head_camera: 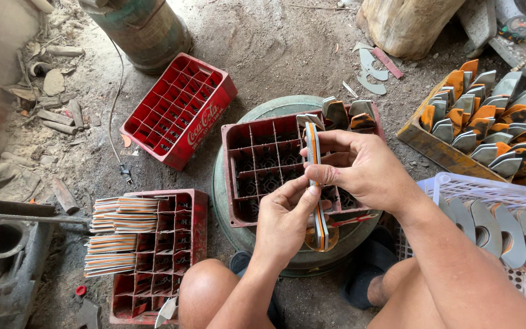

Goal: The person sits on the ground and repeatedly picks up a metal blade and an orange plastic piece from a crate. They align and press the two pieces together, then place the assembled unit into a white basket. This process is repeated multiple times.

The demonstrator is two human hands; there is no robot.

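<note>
While the layered orange-grey strip (316, 183) stands on edge above the dark red crate (263, 158), I see both hands pinching it: right hand (360, 170) closed on its upper half, left hand (284, 216) closed lower down. Red crate (178, 109) sits well apart; white basket (506, 201) on the right.

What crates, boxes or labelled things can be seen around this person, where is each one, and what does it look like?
Red crate: upper left on the dirt floor, gridded, white script logo on its side.
Dark red crate: centre, on a round green base, partly filled.
Second red crate: lower left, striped strips stacked in it.
Wooden tray: right, orange and grey pieces.
White basket: lower right, grey blades.
</note>
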